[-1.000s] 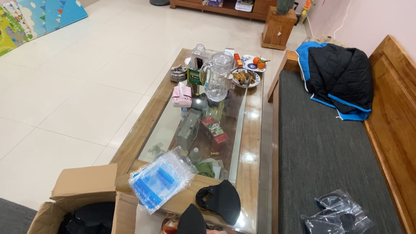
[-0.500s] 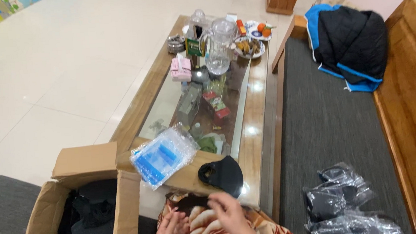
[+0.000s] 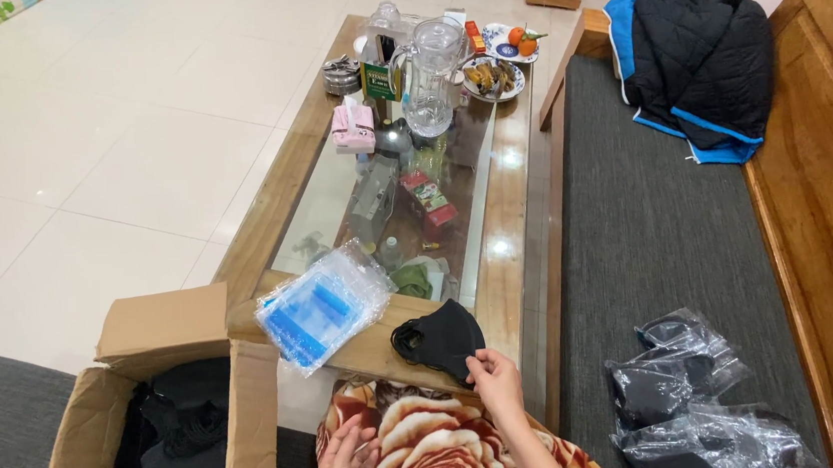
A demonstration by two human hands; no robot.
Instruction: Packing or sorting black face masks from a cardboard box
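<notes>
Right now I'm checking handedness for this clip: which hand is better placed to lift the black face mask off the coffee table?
The right hand. Its fingertips already pinch the near edge of the black face mask on the coffee table, while the left hand rests lower on the floral cloth, apart from the mask.

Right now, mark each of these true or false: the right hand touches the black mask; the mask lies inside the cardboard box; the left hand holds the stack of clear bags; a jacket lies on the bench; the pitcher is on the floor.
1. The right hand touches the black mask: true; its fingertips pinch the mask's edge.
2. The mask lies inside the cardboard box: false; it lies on the near end of the coffee table.
3. The left hand holds the stack of clear bags: false; the hand is apart from it, low over the flowered cloth.
4. A black and blue jacket lies on the bench: true.
5. The clear pitcher is on the floor: false; it stands on the table.
</notes>
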